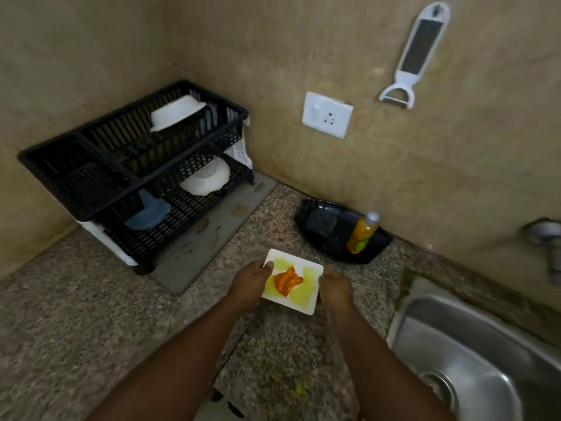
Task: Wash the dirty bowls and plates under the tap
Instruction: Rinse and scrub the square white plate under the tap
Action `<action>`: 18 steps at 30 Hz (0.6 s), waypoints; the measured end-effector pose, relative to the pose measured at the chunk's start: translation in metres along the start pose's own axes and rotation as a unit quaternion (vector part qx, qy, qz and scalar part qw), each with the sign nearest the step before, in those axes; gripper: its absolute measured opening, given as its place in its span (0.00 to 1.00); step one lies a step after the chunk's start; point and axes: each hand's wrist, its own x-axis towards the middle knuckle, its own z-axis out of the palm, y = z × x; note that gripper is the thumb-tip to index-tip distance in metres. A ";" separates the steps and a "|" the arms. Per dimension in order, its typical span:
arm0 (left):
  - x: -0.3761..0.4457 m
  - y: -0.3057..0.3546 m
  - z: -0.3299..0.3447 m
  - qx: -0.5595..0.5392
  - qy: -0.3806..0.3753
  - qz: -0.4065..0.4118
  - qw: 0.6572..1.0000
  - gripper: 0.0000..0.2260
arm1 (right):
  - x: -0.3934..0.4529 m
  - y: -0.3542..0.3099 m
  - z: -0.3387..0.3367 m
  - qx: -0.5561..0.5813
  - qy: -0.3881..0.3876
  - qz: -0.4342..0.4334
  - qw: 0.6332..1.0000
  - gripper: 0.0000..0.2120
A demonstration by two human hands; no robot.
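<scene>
Speckled granite surface point(91, 299) in a kitchen corner, beige tiled walls, steel sink point(473, 354) at the right edge. Square white plate point(299, 296), smeared with yellow and orange sauce, sits left of the sink, apparently lifted just off the granite, though contact is hard to call. Left hand point(250, 282) grips the plate's far-from-sink edge, thumb lying over the rim onto the top face, remaining fingers hidden beneath. Right hand point(334, 288) grips the sink-side edge, fingers curled round the rim, tips not clearly shown. Two-handed hold at opposite edges likely keeps the plate level so sauce doesn't run off before reaching the basin. Tap point(546, 241) juts from the wall above the sink's far end, no water visible. Soap bottle point(362, 233) stands in a black tray point(340, 229) just behind the plate, toward the wall, handy for washing. Black drying rack point(133, 165) well left of the sink holds two white bowls point(176, 113) upturned to drain, so some washing looks done. Next move probably carries the plate rightward over the basin.
</scene>
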 end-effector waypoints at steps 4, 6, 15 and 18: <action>-0.038 0.037 0.068 -0.143 -0.045 -0.076 0.986 0.21 | -0.029 0.012 -0.093 0.053 0.009 0.008 0.998 0.07; -0.063 0.062 0.104 -0.189 -0.078 -0.095 0.974 0.21 | -0.041 0.017 -0.145 0.061 0.014 0.005 0.998 0.07; -0.139 0.155 0.273 -0.162 -0.125 0.013 0.979 0.26 | -0.054 0.011 -0.384 0.077 0.189 -0.073 0.976 0.16; -0.169 0.186 0.315 -0.189 -0.127 0.023 0.973 0.25 | -0.051 0.000 -0.451 -0.003 0.366 -0.120 0.923 0.19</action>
